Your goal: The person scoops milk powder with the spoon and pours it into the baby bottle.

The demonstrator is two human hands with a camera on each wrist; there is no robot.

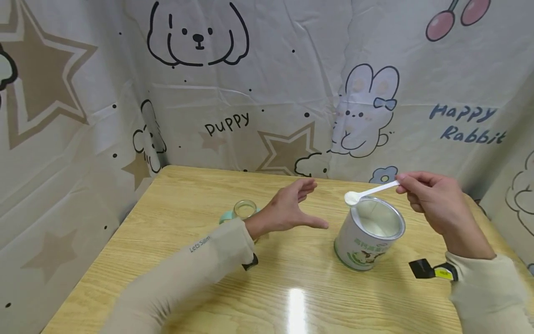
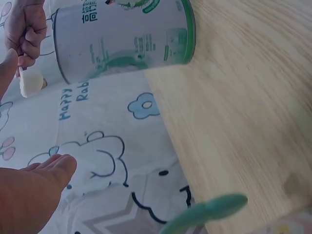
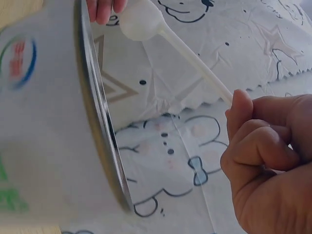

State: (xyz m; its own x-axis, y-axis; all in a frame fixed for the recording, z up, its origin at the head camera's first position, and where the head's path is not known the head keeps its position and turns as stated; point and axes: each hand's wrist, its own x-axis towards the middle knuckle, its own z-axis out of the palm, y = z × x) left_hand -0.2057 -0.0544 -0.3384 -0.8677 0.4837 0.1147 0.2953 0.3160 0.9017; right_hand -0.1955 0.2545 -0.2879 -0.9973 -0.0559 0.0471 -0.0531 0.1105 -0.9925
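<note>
My right hand (image 1: 434,204) pinches the end of a white measuring scoop's handle, thumb against fingers. The scoop (image 1: 352,198) is heaped with white powder and hangs over the left rim of an open milk powder can (image 1: 363,253); it shows in the right wrist view as well. White powder lies inside the can, which stands upright on the table. My left hand (image 1: 288,206) is held out left of the can, thumb and fingers spread, with nothing in it. Behind the left forearm is a glass jar (image 1: 245,208) with a mint-green part at its side, partly hidden.
The wooden table (image 1: 308,260) reaches back to a printed cloth (image 1: 250,93) that hangs behind and at the sides. Close to the left wrist camera, a mint-green handle-like piece (image 2: 209,212) shows. A bright reflection lies on the front of the tabletop.
</note>
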